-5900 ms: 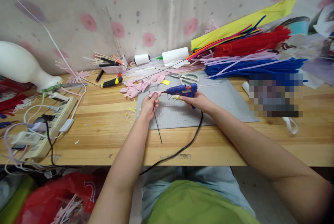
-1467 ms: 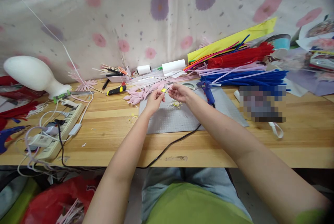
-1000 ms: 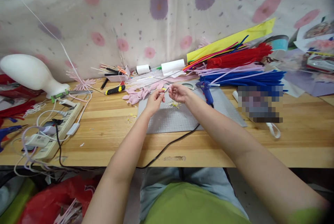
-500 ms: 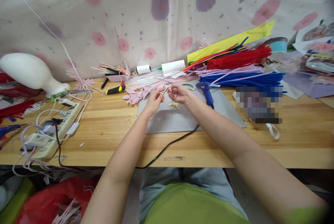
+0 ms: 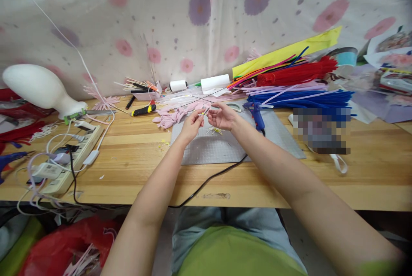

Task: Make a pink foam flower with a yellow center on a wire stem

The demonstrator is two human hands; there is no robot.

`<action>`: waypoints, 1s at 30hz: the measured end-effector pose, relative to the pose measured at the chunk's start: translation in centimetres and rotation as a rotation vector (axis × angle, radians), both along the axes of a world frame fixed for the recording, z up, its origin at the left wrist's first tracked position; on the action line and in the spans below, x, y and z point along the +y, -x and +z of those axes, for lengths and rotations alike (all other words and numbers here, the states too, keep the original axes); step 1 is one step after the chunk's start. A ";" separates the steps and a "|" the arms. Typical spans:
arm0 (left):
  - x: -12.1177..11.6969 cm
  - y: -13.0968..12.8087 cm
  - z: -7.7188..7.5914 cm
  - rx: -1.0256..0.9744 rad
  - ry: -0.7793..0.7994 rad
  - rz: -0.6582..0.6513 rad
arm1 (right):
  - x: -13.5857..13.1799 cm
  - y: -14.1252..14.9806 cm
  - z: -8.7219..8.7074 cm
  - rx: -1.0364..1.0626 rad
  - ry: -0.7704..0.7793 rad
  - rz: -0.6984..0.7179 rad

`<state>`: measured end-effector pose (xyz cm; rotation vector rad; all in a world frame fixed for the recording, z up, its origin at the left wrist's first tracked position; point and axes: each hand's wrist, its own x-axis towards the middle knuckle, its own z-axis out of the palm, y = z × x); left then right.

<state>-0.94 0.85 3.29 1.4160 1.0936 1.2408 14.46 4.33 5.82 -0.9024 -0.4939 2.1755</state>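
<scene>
Over the grey cutting mat (image 5: 206, 151), my left hand (image 5: 192, 125) pinches a thin dark stick (image 5: 205, 112) between thumb and fingertips. My right hand (image 5: 223, 117) is close against it on the right, palm partly turned up, fingers loosely curled with the tips at the stick's far end. A small pale piece seems to be between those tips, too small to name. Below the hands, a little bunch of yellow and white strands (image 5: 216, 131) lies on the mat. Pink fuzzy petal-like pieces (image 5: 167, 118) are piled just left of my hands.
A blue glue gun (image 5: 256, 115) rests on the mat's right, its black cord (image 5: 209, 179) crossing the front. Blue pipe cleaners (image 5: 309, 99) and red ones (image 5: 296, 73) lie behind. Left are a yellow-black cutter (image 5: 143, 110), a power strip (image 5: 77, 156) and a white foam head (image 5: 41, 89).
My right hand's fingers have opened a little and its palm has turned further up. The left hand keeps its pinch on the stick. The whole view has shifted slightly.
</scene>
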 end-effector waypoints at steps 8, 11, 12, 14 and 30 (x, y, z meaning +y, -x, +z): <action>-0.1 -0.1 -0.1 -0.031 0.055 0.017 | -2.2 -0.4 -0.9 -0.148 -0.226 -0.124; -0.3 -0.2 0.1 -0.065 0.086 0.001 | -2.8 -0.1 -1.4 -0.158 -0.322 -0.136; -0.4 -0.2 0.2 -0.072 0.088 -0.002 | -3.0 0.1 -1.6 -0.163 -0.345 -0.149; -0.4 -0.2 0.3 -0.077 0.086 0.000 | -3.1 0.3 -1.7 -0.174 -0.370 -0.182; -0.5 -0.3 -0.3 -0.075 0.070 -0.016 | -2.8 1.2 -1.2 -0.227 -0.289 -0.335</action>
